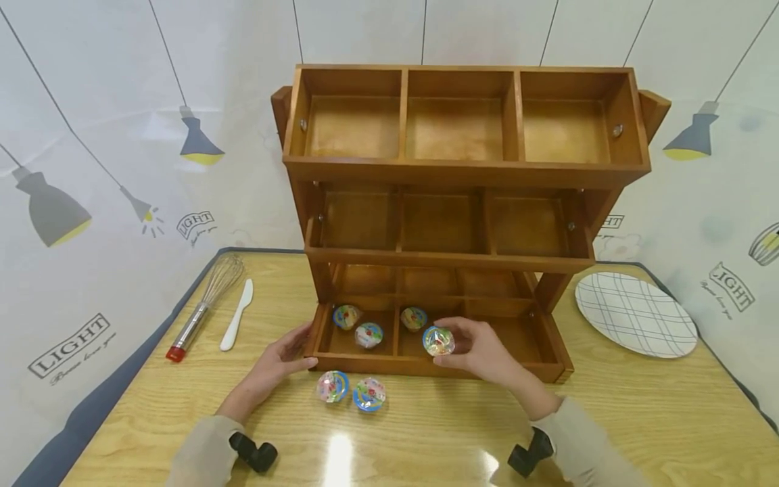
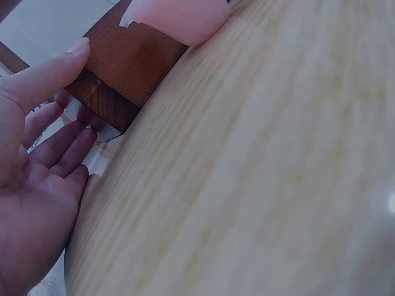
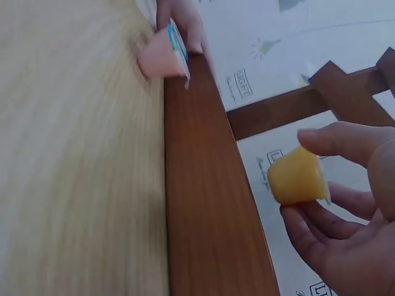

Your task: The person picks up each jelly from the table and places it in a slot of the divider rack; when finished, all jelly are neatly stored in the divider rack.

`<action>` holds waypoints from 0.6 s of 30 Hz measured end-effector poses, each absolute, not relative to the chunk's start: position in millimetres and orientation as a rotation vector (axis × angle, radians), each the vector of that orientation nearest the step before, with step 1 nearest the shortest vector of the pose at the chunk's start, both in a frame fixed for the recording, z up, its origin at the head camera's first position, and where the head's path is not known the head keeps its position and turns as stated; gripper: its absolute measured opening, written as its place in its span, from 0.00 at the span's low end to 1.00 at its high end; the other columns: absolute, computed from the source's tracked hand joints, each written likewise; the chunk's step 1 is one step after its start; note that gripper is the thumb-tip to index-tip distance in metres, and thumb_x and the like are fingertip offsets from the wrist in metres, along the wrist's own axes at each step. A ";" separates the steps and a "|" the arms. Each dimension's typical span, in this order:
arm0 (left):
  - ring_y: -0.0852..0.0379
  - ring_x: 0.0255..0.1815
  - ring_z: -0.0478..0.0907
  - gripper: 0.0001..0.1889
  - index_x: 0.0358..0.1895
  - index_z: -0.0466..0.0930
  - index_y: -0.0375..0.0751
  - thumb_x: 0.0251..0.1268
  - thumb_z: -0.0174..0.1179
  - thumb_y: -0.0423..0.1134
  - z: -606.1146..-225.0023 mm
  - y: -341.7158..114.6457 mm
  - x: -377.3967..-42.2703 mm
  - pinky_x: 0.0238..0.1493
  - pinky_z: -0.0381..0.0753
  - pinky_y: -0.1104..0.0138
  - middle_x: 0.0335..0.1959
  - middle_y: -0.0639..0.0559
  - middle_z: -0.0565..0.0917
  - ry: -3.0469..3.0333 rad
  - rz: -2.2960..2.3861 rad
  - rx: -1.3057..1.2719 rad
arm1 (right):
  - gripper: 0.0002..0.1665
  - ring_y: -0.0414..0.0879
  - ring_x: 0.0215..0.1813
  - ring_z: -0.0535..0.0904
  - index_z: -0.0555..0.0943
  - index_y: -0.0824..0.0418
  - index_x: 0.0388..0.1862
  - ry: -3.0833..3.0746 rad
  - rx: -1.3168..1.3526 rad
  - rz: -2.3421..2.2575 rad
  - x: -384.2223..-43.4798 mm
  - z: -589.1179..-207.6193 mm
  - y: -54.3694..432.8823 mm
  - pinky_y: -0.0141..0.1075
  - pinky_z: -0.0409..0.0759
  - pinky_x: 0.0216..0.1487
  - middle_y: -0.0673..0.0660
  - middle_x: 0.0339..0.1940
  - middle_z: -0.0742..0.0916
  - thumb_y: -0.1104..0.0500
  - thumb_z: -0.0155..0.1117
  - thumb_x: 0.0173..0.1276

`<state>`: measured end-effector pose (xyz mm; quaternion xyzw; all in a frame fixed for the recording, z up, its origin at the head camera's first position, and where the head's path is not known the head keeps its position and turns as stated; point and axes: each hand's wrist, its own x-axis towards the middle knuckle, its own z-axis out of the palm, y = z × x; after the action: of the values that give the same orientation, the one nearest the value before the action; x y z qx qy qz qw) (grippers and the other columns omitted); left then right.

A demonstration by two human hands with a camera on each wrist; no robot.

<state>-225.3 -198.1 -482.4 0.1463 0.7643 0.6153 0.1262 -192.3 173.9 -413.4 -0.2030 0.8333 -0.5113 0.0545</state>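
Observation:
My right hand (image 1: 481, 348) pinches a jelly cup (image 1: 438, 341) between thumb and fingers, just above the front of the bottom tier of a wooden shelf rack (image 1: 468, 177). Yellow-orange jelly shows through this cup (image 3: 296, 177) in the right wrist view. At the rack's lower left corner, my left hand (image 1: 275, 370) grips the edge, thumb on the front board and fingers along the side. Two jelly cups (image 1: 368, 335) sit in the bottom left compartment, and another jelly cup (image 1: 413, 318) lies in the middle one. Two pink jelly cups (image 1: 369, 395) lie on the table before the rack.
On the left of the table (image 1: 292, 446) lie a whisk (image 1: 209, 308) with a red-tipped handle and a white knife (image 1: 237, 315). A white plate (image 1: 635, 314) with blue lines is right of the rack. The two upper tiers have three compartments each.

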 end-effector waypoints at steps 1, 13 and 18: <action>0.49 0.68 0.53 0.39 0.68 0.52 0.44 0.53 0.61 0.42 -482.8 -197.9 -225.5 0.60 0.59 0.82 0.68 0.43 0.58 2.228 1.791 0.432 | 0.33 0.40 0.35 0.80 0.72 0.65 0.53 2.555 -0.606 -1.518 -197.0 -412.0 175.2 0.28 0.80 0.35 0.61 0.39 0.83 0.56 0.71 0.48; 0.77 0.58 0.61 0.38 0.67 0.53 0.42 0.53 0.61 0.40 -487.2 -198.6 -226.5 0.56 0.59 0.86 0.67 0.41 0.60 2.230 1.820 0.457 | 0.29 0.41 0.32 0.75 0.76 0.67 0.47 2.695 -0.546 -0.998 -233.8 -412.3 170.8 0.30 0.74 0.31 0.56 0.35 0.84 0.60 0.71 0.43; 0.79 0.57 0.61 0.38 0.67 0.53 0.40 0.53 0.62 0.39 -486.0 -196.9 -226.9 0.57 0.59 0.86 0.67 0.40 0.59 2.217 1.834 0.473 | 0.29 0.42 0.32 0.74 0.77 0.68 0.46 2.690 -0.458 -0.984 -233.7 -413.1 167.6 0.30 0.73 0.30 0.57 0.36 0.84 0.61 0.72 0.41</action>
<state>-226.9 -196.9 -486.0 0.1613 0.7554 0.6251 0.1125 -233.7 167.6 -413.1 -0.1567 0.9206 -0.3369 0.1202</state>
